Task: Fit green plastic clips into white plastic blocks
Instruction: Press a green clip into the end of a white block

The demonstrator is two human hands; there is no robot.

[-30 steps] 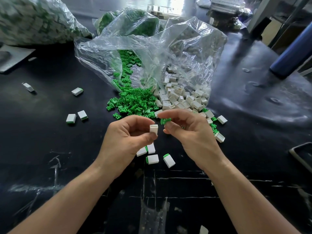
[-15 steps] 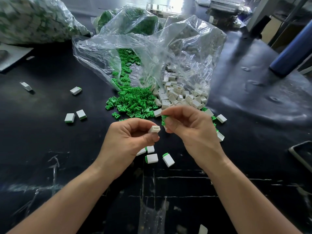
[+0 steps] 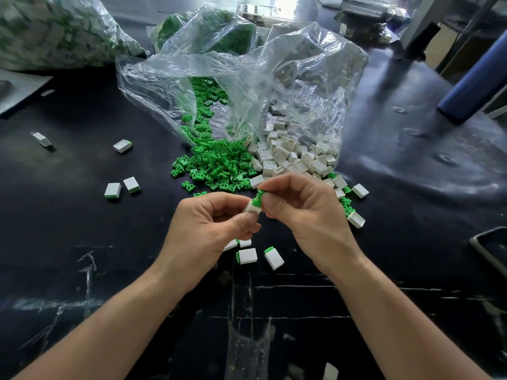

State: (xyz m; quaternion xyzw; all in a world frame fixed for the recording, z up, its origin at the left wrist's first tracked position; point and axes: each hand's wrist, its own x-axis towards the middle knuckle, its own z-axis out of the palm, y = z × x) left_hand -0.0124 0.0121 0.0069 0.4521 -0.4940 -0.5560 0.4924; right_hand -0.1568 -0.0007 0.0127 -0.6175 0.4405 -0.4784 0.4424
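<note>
left hand point(image 3: 211, 231) pinches a white block point(image 3: 253, 209), right hand point(image 3: 299, 212) pinches a green clip point(image 3: 258, 198) at its opening; the clear bag point(image 3: 247, 78) spills green clips point(image 3: 216, 163) and white blocks point(image 3: 290, 157).

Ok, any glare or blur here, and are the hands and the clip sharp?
Head view: light glares off the black table on the right and off the clear bag; the far bag at top left is blurred; the left hand, right hand, green clip and white block are sharp; the wide lens bends the edges.
</note>
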